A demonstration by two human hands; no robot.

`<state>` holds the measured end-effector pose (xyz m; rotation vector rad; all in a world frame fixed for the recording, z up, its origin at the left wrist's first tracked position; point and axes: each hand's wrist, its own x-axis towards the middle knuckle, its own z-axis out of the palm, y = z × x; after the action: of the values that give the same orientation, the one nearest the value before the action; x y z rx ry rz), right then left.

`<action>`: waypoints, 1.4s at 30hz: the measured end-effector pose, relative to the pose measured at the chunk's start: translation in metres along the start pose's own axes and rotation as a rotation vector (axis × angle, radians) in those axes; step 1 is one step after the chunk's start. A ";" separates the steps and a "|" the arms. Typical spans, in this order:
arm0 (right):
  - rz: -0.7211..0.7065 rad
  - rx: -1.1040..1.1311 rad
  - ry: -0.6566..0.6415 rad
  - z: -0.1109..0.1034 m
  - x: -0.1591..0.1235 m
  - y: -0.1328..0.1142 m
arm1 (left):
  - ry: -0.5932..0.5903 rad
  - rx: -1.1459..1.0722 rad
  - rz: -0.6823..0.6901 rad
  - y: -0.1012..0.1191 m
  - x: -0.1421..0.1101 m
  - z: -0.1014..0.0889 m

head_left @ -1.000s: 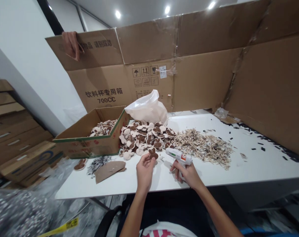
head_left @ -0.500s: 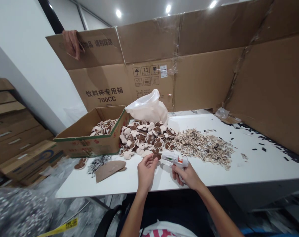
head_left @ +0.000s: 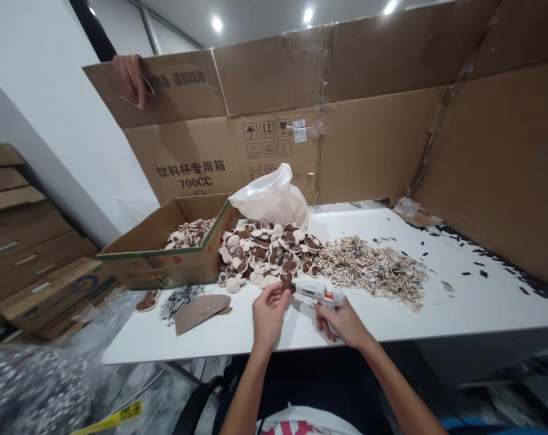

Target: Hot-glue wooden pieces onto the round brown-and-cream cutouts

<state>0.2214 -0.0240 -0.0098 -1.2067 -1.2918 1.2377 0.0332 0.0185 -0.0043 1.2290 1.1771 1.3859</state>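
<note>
Between the thumb and fingers of my left hand (head_left: 269, 307) is a brown, round-lobed felt piece (head_left: 287, 282). My right hand (head_left: 339, 321) is wrapped round the handle of a white glue gun (head_left: 321, 293) with an orange mark on its side. The gun lies nearly level, its nozzle pointing left at the felt piece; whether the tip touches it I cannot tell. Just behind both hands is a heap of brown and cream felt pieces (head_left: 260, 251). To its right spreads a pile of thin beige strips (head_left: 376, 269).
An open cardboard box (head_left: 160, 266) with more pieces stands left. A white plastic bag (head_left: 274, 196) sits behind the heap. Brown card (head_left: 201, 313) and black scraps (head_left: 180, 300) lie front left. Tall cardboard walls (head_left: 368, 145) enclose the table; another person's hand (head_left: 132, 81) rests on top.
The glue gun has shifted slightly left, its nozzle now closer to the felt piece. My left hand has barely moved.
</note>
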 end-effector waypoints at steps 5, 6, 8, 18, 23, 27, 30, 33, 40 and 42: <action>0.012 -0.022 0.013 0.001 -0.001 -0.002 | -0.002 0.011 0.006 0.000 0.000 0.000; 0.014 -0.020 0.014 0.001 -0.001 -0.002 | -0.006 0.014 0.006 -0.001 0.000 0.000; 0.015 -0.013 0.012 0.001 -0.001 -0.002 | -0.011 0.019 0.005 0.000 0.000 0.000; 0.027 -0.035 0.018 0.001 0.001 0.000 | -0.008 0.019 0.007 0.005 -0.001 0.000; 0.029 -0.038 0.016 0.001 0.002 -0.001 | -0.013 0.019 0.008 0.002 -0.001 -0.001; 0.028 -0.041 0.027 0.002 0.001 -0.002 | -0.004 0.017 0.012 0.000 -0.001 -0.002; 0.016 -0.022 0.031 0.002 0.001 -0.001 | 0.011 0.011 0.019 0.001 -0.001 -0.002; -0.018 0.059 0.020 0.000 0.002 0.001 | 0.043 0.000 0.025 0.003 -0.002 -0.002; -0.136 0.326 0.114 -0.003 0.000 0.001 | 0.009 0.076 0.017 0.010 -0.005 -0.004; -0.191 0.386 0.248 -0.004 0.002 0.000 | -0.096 0.174 0.019 0.012 -0.008 -0.004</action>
<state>0.2250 -0.0222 -0.0095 -0.9035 -0.9113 1.0973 0.0293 0.0087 0.0063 1.4159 1.2423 1.2439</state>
